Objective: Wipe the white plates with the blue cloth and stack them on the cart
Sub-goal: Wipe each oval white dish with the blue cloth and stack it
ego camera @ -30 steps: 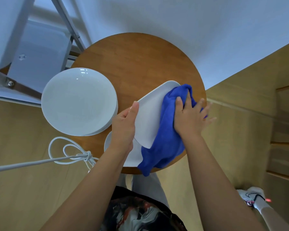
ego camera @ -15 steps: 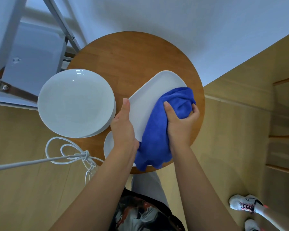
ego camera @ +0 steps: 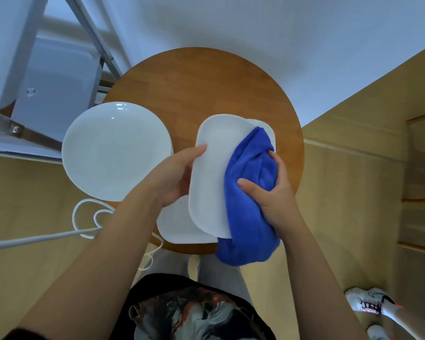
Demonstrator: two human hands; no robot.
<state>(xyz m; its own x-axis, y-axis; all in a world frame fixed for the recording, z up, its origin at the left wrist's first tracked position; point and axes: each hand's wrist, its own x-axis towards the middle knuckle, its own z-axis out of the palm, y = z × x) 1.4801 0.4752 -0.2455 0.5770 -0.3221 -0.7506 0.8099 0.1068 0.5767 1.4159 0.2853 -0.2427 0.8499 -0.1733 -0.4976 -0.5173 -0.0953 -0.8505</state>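
White oblong plate with rounded corners (ego camera: 211, 177): held above the round wooden table (ego camera: 206, 79), long axis running away from the person. Left hand (ego camera: 174, 177) grips its left edge, thumb on top. Bright blue fleecy cloth (ego camera: 249, 200): bunched over the plate's right side, lower end hanging past the table edge; right hand (ego camera: 272, 192) clutches it, fingers curled into the folds. Second white plate (ego camera: 179, 227): flat on the table beneath the held one. Stack of round white plates (ego camera: 115, 150): table's left side. White cord (ego camera: 84, 217): looped at left. White metal frame (ego camera: 66, 45): upper left.
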